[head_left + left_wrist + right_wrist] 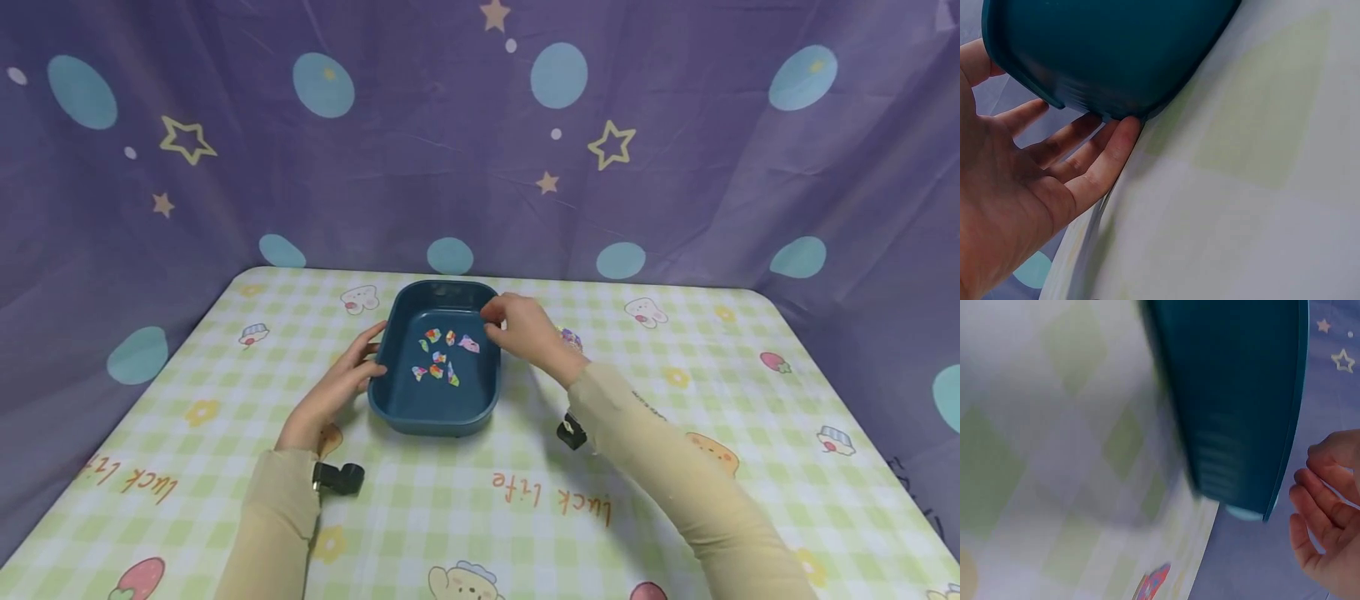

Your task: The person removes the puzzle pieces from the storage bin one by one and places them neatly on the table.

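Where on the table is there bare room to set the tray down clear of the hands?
Bare cloth lies right of the right hand toward the table edge, and in front between both sleeves. It is crowded around the tray, with the left hand on its left side and scraps inside.

Two bare hands, no gloves, no rings seen. Left hand and right hand both come out of long sleeves.

Left sleeve: pale beige-cream, soft knit-like cloth, close fit, cuff ending at the wrist. Right sleeve: same colour and cloth, light creasing along the forearm; small dark lettering or marks on the upper side near the cuff, too small to read.

Small black device at each wrist, boxy with a rounded barrel: left wrist device just below the cuff, right wrist device under the cuff, partly hidden by the sleeve.

Wrist views show fingers with short, unpainted nails where visible.
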The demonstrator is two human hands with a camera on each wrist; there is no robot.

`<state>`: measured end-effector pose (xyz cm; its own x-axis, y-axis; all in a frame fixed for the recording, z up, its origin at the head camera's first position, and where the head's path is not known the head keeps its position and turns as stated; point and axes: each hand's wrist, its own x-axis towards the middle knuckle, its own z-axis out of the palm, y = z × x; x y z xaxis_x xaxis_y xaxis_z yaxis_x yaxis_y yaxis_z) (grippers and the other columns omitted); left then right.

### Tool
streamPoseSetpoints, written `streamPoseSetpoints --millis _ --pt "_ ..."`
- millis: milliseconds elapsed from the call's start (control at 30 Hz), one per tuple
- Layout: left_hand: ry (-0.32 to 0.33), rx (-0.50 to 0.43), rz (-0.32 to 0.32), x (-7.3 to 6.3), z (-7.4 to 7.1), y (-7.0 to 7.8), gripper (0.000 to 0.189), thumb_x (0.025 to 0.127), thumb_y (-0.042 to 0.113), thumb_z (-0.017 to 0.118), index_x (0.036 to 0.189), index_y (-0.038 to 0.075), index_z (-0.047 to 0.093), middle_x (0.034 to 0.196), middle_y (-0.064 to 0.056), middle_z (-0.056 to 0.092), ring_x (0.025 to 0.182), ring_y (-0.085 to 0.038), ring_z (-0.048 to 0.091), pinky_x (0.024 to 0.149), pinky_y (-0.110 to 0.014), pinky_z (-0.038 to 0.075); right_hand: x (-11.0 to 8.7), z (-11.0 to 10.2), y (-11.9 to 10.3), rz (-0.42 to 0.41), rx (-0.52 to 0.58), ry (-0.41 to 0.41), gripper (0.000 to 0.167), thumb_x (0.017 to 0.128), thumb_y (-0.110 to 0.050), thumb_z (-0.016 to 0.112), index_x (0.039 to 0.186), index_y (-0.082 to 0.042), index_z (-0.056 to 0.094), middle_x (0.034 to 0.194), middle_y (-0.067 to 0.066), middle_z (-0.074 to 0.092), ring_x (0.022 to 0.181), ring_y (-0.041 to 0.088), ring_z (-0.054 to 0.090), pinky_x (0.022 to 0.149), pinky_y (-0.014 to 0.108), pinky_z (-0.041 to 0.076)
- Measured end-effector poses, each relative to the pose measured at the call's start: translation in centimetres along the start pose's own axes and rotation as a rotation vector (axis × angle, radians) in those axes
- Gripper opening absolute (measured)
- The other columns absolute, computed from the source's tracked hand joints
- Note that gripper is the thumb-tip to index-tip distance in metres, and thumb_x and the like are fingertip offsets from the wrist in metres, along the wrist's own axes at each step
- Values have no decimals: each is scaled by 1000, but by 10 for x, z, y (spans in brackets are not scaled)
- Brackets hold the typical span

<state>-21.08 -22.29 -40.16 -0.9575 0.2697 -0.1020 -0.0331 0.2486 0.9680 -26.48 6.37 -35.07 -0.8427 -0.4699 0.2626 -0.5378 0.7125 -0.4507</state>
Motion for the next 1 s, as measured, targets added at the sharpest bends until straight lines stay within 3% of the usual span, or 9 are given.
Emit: streamPoseSetpoints --millis 267,533,800,1000 --pt "0 1 4 2 -2 0 69 88 11 47 146 29 15 140 -18 26 122 -34 36 87 -37 44 3 15 -18 -54 -55 -68 23 80 -18 65 101 -8 67 97 3 63 90 16 60 81 30 47" --pt "3 15 0 2 -2 1 69 88 11 46 146 28 14 140 -18 27 123 -35 36 88 -39 43 0 28 -24 -99 -178 -65 23 77 -22 67 98 -12 68 90 0 65 83 14 60 75 31 47" --pt "9 23 11 2 -3 0 69 88 12 46 147 27 14 140 -19 26 122 -34 37 86 -35 44 -1 34 -33 -33 -281 -145 30 75 -34 70 99 -16 68 89 -5 67 83 11 60 78 33 42" --pt "4 10 9 1 -2 -2 69 88 10 46 147 27 13 140 -20 26 121 -35 37 85 -36 45 0 39 -42 33 -329 -219 37 71 -41 73 99 -17 68 78 -8 66 80 13 59 81 39 36"
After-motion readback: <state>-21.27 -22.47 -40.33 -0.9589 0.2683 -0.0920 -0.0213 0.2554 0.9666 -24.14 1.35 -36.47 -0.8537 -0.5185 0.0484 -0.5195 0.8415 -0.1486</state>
